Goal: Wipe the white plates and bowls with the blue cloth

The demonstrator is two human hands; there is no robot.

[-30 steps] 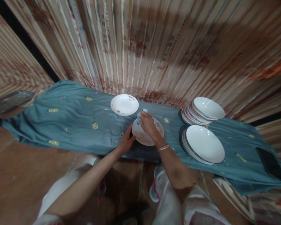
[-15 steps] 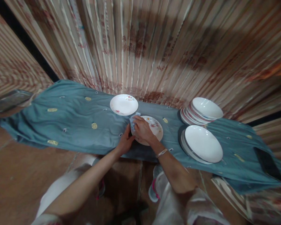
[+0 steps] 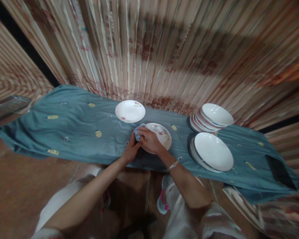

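Observation:
A white plate with flower prints lies near the front edge of the cloth-covered table. Closed on a crumpled light-blue cloth, my right hand presses it at the plate's left rim. My left hand grips that same rim from the left, its fingertips partly hidden behind the cloth and the right hand. Just behind sits a second flowered plate, touched by neither hand.
To the right stand a stack of bowls and, in front of it, a stack of white plates. A dark phone lies at the table's right end. The teal tablecloth hangs over the front edge; a pleated curtain rises behind.
My right hand and the blue cloth have shifted slightly left and down along the plate's rim, and the cloth is more bunched. The whole view has drifted a little.

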